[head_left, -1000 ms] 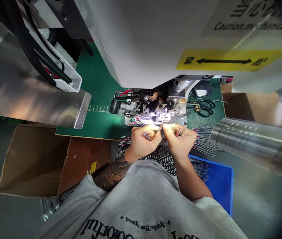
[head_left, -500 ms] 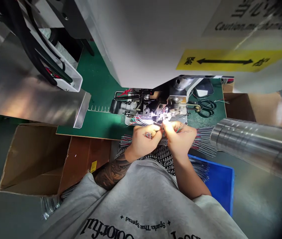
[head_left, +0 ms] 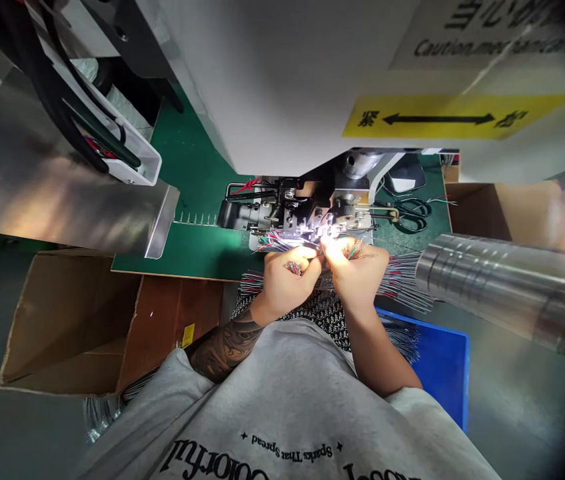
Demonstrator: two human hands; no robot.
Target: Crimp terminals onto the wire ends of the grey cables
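My left hand [head_left: 287,279] is closed around thin wires, whose coloured ends [head_left: 293,267] poke out of the fist. Beside it, my right hand [head_left: 357,273] pinches at the lit working point of the machine [head_left: 290,203], with red and green wire ends [head_left: 356,249] showing above its fingers. The fingertips of both hands nearly meet just in front of the bright metal parts. More coloured wires lie at the machine's front edge, above my left hand. Grey wires [head_left: 405,283] fan out to the right of my right hand.
A green table [head_left: 197,250] bears the machine. Scissors [head_left: 412,215] lie to its right. A metal cylinder [head_left: 502,283] juts in from the right, above a blue tray [head_left: 445,373]. A cardboard box [head_left: 72,320] stands at left; a metal plate [head_left: 62,173] is above it.
The view has shifted slightly, so the machine and cylinder appear a little farther left. Both hands stay closed at the same place by the machine, with hardly any movement relative to it.
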